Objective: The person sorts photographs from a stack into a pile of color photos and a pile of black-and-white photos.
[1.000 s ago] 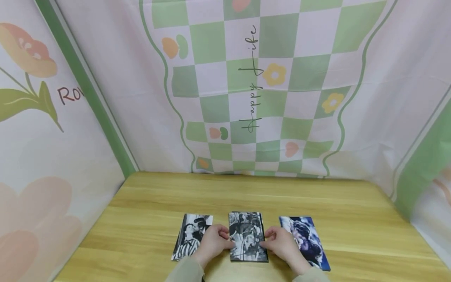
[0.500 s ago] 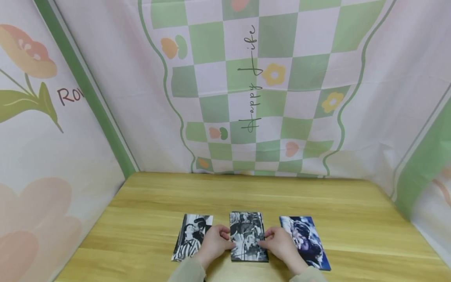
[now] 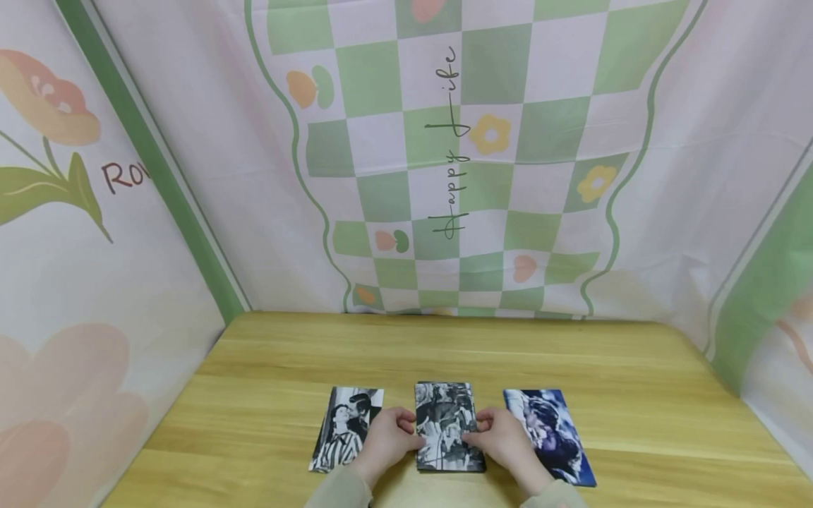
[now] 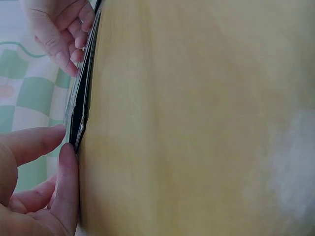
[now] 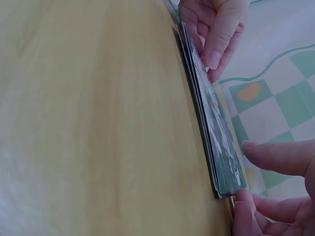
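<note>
A small stack of black-and-white photo cards point(image 3: 444, 416) lies on the table in the middle of the head view. My left hand point(image 3: 389, 437) pinches its left edge, thumb over the top card. From the other side my right hand point(image 3: 504, 439) pinches the right edge in the same manner. Both wrist views show the stack edge-on; in the left wrist view a dark gap parts the cards point(image 4: 78, 105), and in the right wrist view several layers point(image 5: 216, 132) show. The undersides are hidden.
Left of the stack lies a black-and-white photo card of a couple point(image 3: 346, 427), partly behind my left hand. A bluish photo card point(image 3: 552, 434) lies to the right, partly covered by my right hand. Behind the wooden table point(image 3: 444, 346) hangs a green-checked cloth point(image 3: 438, 176).
The middle stack has shifted very slightly to the right between my hands, and its cards look more evenly lined up. The side cards have stayed in place.
</note>
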Demonstrator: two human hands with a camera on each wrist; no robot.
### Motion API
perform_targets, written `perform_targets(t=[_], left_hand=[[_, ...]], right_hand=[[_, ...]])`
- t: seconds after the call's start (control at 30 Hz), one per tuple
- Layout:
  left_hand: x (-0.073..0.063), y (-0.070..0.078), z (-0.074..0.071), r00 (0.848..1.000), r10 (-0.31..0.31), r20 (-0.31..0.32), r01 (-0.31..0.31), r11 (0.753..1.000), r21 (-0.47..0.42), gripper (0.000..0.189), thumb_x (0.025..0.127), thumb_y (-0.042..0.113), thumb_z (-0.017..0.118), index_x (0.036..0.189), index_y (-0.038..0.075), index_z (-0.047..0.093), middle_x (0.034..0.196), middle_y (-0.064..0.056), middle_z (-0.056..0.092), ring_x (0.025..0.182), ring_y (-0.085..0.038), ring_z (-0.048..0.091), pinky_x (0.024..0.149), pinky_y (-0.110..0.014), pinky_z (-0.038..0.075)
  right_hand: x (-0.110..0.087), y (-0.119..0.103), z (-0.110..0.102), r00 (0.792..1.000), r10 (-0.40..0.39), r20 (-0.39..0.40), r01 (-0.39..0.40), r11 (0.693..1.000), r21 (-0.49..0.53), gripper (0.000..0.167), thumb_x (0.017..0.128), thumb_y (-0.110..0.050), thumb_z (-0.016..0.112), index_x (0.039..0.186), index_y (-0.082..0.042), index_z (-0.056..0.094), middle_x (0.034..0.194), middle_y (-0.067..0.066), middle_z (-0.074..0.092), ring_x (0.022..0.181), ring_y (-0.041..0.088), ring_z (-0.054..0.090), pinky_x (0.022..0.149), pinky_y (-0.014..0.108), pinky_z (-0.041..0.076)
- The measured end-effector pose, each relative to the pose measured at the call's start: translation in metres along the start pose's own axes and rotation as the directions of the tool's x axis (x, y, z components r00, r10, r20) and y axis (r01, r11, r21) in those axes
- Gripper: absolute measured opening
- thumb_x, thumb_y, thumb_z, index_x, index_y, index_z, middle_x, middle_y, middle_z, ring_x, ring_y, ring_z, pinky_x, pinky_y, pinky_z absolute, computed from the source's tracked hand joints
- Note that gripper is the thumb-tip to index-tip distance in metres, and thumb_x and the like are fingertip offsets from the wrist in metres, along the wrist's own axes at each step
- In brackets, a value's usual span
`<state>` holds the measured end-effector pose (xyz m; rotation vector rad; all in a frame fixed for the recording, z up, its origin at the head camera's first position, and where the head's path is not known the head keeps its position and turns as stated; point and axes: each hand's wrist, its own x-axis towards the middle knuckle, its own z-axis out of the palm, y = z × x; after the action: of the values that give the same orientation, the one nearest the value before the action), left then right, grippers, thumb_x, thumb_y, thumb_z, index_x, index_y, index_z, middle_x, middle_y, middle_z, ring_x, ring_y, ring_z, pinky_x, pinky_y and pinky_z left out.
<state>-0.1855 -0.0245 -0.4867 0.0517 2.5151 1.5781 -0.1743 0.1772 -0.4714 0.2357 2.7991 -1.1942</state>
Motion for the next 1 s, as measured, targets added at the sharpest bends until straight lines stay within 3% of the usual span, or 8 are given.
perform_targets(t=[0.2, 0.43, 0.6, 0.83, 1.0], left_hand=[[0.0001, -0.0011, 0.0009, 1.0, 0.011, -0.008, -0.011, 1.0, 0.005, 0.033, 0.065, 0.002, 0.079, 0.092, -0.002, 0.062, 0.073, -0.001, 0.053, 0.064, -0.012, 0.051, 0.058, -0.023, 0.047], [0.0002, -0.0005, 0.0012, 1.0, -0.01, -0.011, 0.01, 1.0, -0.021, 0.032, 0.066, 0.0, 0.078, 0.092, -0.001, 0.061, 0.074, -0.002, 0.053, 0.066, -0.014, 0.051, 0.059, -0.026, 0.047], [0.0008, -0.0001, 0.0013, 1.0, -0.004, -0.018, 0.004, 1.0, -0.007, 0.031, 0.067, 0.001, 0.078, 0.093, -0.002, 0.061, 0.074, -0.001, 0.054, 0.066, -0.013, 0.051, 0.06, -0.026, 0.048], [0.0003, -0.0007, 0.0018, 1.0, 0.001, -0.018, -0.002, 1.0, -0.009, 0.03, 0.068, 0.001, 0.077, 0.094, -0.002, 0.062, 0.075, -0.002, 0.055, 0.067, -0.013, 0.052, 0.059, -0.025, 0.049], [0.0003, -0.0021, 0.0019, 1.0, -0.008, -0.019, 0.008, 1.0, -0.013, 0.027, 0.072, 0.003, 0.076, 0.094, -0.002, 0.063, 0.075, -0.002, 0.056, 0.068, -0.013, 0.052, 0.059, -0.024, 0.049]], right_hand=[[-0.0017, 0.0015, 0.001, 0.999, -0.045, -0.026, 0.046, 0.997, 0.061, 0.049, 0.066, -0.015, 0.081, 0.106, 0.009, 0.064, 0.075, 0.004, 0.057, 0.068, 0.014, 0.05, 0.059, 0.026, 0.044], [-0.0048, 0.0005, 0.0023, 0.996, -0.039, -0.08, 0.057, 0.972, 0.228, 0.045, 0.066, -0.003, 0.079, 0.105, 0.009, 0.063, 0.081, 0.01, 0.063, 0.067, 0.014, 0.059, 0.052, 0.026, 0.051], [-0.0047, 0.0018, 0.0018, 0.996, -0.041, -0.083, 0.06, 0.97, 0.237, 0.04, 0.068, -0.003, 0.078, 0.103, 0.008, 0.063, 0.075, 0.009, 0.066, 0.064, 0.016, 0.06, 0.051, 0.027, 0.053], [-0.0032, 0.0046, 0.0002, 0.997, -0.045, -0.056, 0.054, 0.983, 0.177, 0.036, 0.07, -0.009, 0.079, 0.1, 0.004, 0.064, 0.074, 0.012, 0.07, 0.069, 0.021, 0.066, 0.068, 0.036, 0.054], [-0.0033, 0.0053, 0.0021, 0.998, -0.016, -0.055, 0.03, 0.965, 0.262, 0.033, 0.071, -0.002, 0.076, 0.1, 0.008, 0.063, 0.07, 0.014, 0.07, 0.066, 0.018, 0.065, 0.06, 0.03, 0.053]])
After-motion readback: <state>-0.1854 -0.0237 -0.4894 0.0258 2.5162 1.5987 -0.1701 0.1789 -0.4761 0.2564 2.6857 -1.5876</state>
